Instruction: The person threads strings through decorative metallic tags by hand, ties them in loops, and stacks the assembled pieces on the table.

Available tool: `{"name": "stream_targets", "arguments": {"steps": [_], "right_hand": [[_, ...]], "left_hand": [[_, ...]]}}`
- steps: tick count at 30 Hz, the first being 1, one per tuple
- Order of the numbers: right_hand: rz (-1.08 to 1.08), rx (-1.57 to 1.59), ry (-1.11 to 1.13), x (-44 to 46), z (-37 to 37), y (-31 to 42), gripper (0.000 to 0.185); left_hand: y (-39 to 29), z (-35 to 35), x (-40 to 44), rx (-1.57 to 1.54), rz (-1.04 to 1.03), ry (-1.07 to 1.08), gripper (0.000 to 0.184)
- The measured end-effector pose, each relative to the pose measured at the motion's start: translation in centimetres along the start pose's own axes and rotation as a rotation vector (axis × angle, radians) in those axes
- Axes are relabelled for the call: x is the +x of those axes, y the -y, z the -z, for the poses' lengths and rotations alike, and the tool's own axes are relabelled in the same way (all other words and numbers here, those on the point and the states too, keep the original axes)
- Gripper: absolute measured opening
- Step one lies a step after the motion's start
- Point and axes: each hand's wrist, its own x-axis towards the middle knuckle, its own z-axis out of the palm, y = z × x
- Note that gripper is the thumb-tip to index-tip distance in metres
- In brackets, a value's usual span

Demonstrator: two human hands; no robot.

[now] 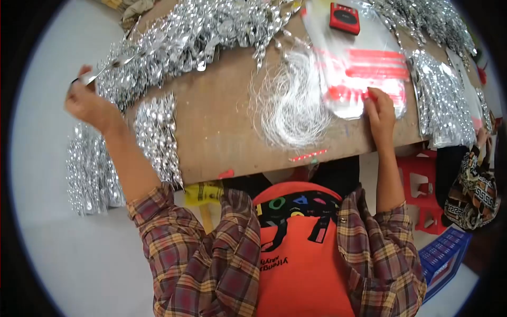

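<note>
Silver, leaf-shaped foil strands form a long heap (211, 31) across the far left of the brown counter (211, 132). Left hand (84, 101) raised at the heap's left end, fingers pinched on a thin silver strand (117, 62) that runs toward the heap; the fingertips are small and slightly blurred, so the exact hold is uncertain. Right hand (382, 108) over the near edge of a stack of clear plastic bags (364, 39) with red bands, thumb and forefinger at that edge; cannot tell whether they grip it. A red and black speaker-like device (344, 19) sits on the far part of the stack. Just left of the bags: a loose tangle of white string (296, 100). Near left, a shorter bunch of silver strands (157, 134) hangs over the counter's edge. Right of the bags, another bundle of silver strands (441, 100) lies flat. Front edge: a small red scrap (226, 173) and a red-and-white strip (309, 156). Beyond, at right: a red plastic stool (417, 169), a blue crate (448, 256) and another person in a patterned garment (472, 193).
</note>
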Motion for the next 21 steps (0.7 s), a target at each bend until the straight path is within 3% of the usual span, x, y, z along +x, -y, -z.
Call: {"name": "stream_targets", "arguments": {"steps": [1,2,5,7,8,10,12,16,17,19,21], "right_hand": [[-0.002,0.003,0.017,0.1,-0.1,0.0,0.025],[0.044,0.007,-0.025,0.1,-0.3,0.0,0.024],[0.122,0.013,-0.092,0.1,-0.5,0.5,0.023],[0.187,-0.019,-0.132,-0.1,-0.4,1.1,0.023],[0.185,-0.021,-0.123,-0.3,-0.4,1.7,0.023],[0.261,-0.042,-0.034,-1.3,-0.5,3.7,0.021],[0.243,0.055,0.106,-2.3,-0.9,6.5,0.015],[0.264,0.161,0.325,-3.6,-2.0,9.6,0.01],[0.303,0.196,0.377,-3.8,-2.1,9.7,0.009],[0.258,0.187,0.426,-4.3,-1.8,9.8,0.009],[0.211,0.178,0.475,-5.0,-1.6,10.0,0.009]], "left_hand": [[-3.1,-0.5,-0.9,-0.004,0.0,-0.124,0.017],[-4.7,0.7,-1.1,-0.052,0.119,-0.134,0.017],[-5.8,4.3,-2.7,-0.125,0.164,-0.219,0.018],[-6.0,5.8,-4.8,-0.257,0.414,-0.005,0.016],[-5.7,5.7,-6.3,-0.252,0.422,-0.008,0.016],[-5.6,4.6,-10.5,-0.335,0.525,0.077,0.01],[-5.5,2.8,-14.2,-0.331,0.666,0.024,0.009],[-4.8,1.3,-19.8,-0.456,1.004,0.089,0.014],[-5.0,0.9,-21.1,-0.454,1.007,0.085,0.014],[-5.4,0.6,-22.8,-0.499,1.116,0.273,0.022],[-5.8,0.6,-22.2,-0.565,1.121,0.261,0.023]]}}
